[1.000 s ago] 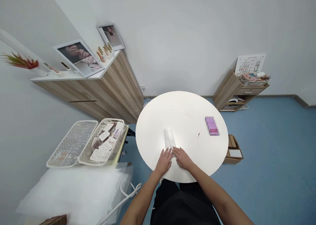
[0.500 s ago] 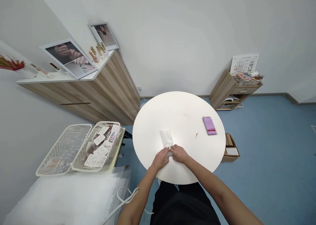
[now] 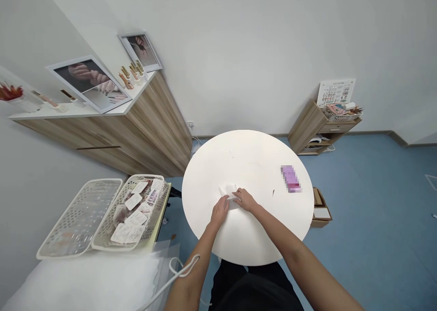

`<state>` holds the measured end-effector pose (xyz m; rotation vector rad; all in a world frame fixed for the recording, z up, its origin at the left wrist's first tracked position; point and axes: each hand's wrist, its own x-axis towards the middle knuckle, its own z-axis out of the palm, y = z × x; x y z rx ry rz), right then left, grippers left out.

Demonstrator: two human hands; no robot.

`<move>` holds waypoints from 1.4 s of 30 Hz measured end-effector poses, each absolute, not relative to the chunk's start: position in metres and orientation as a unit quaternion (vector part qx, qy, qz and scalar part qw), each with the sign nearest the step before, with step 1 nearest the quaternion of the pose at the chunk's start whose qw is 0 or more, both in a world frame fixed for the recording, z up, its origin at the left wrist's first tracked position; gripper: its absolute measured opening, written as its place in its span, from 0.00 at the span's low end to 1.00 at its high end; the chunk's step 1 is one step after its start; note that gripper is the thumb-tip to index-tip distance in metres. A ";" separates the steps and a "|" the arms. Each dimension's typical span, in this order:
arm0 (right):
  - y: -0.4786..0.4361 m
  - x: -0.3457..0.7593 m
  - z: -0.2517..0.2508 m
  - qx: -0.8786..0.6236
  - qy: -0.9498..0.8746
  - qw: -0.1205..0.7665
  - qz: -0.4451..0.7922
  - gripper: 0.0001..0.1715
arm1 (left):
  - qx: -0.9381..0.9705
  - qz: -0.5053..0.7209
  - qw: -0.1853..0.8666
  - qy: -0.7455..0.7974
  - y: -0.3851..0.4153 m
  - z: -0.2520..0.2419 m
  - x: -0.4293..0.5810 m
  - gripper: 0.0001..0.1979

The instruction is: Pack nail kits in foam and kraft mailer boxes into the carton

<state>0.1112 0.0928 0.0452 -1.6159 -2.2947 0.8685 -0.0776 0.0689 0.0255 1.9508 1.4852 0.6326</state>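
On the white round table (image 3: 252, 238), a thin, slightly see-through white sheet (image 3: 233, 205) lies partly folded over itself, its far edge raised in loose flaps. My left hand (image 3: 220, 209) closes on its left side. Fingers of my right hand (image 3: 244, 198) grip the right side near the fold. Both sets of fingertips are small in view and partly cover the sheet. Farther right on the table is a purple, pixelated flat object (image 3: 290, 178), apart from my hands.
To the left stand a white basket of cards and packets (image 3: 133, 211) and a basket of clear plastic pieces (image 3: 80, 217). White sheets (image 3: 85, 279) and a white cable (image 3: 170, 281) are near my left arm. An open cardboard box (image 3: 321, 207) sits on the floor, right.
The white sheet, earlier stretched flat away from me, is now folded shorter. My hands have moved slightly away from my body and the left one sits farther left.
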 end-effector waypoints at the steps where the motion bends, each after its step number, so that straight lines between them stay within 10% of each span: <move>1: 0.093 0.108 0.042 -0.562 -0.771 0.107 0.279 0.21 | 0.736 0.241 0.279 0.568 0.070 0.019 -0.077 0.18; 25: 0.066 0.099 0.014 -0.537 -0.812 0.058 0.221 0.34 | 0.828 0.150 0.105 0.531 0.030 -0.016 -0.080 0.29; 42: 0.122 0.129 0.005 -0.578 -0.793 0.058 0.184 0.34 | 0.761 0.221 0.225 0.567 0.109 -0.017 -0.042 0.23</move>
